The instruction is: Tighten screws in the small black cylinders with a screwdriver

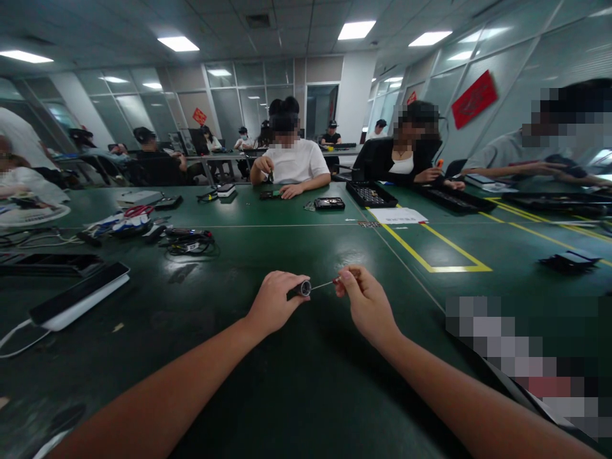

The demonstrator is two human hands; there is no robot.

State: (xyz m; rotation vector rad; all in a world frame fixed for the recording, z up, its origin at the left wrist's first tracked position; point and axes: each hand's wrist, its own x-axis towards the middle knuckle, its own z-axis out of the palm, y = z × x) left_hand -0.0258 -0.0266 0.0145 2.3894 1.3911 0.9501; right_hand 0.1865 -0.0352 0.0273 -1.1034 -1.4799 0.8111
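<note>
Above the green table, my left hand [276,298] is closed around a small dark cylinder [303,289], whose round end with a pale ring faces me. My right hand [366,294] grips a screwdriver [325,285] by its reddish handle, most of which my fingers cover. The thin metal shaft points left, and its tip reaches the rim of the cylinder. Whether the tip sits inside the cylinder or only touches it, I cannot tell.
A black-and-white device [81,296] with a white cable lies at left. Bundled black cables [189,242] lie beyond it. Yellow tape [459,269] marks the table at right, near a white paper sheet [396,215]. Across the table, a person in a white shirt [296,162] handles a green board.
</note>
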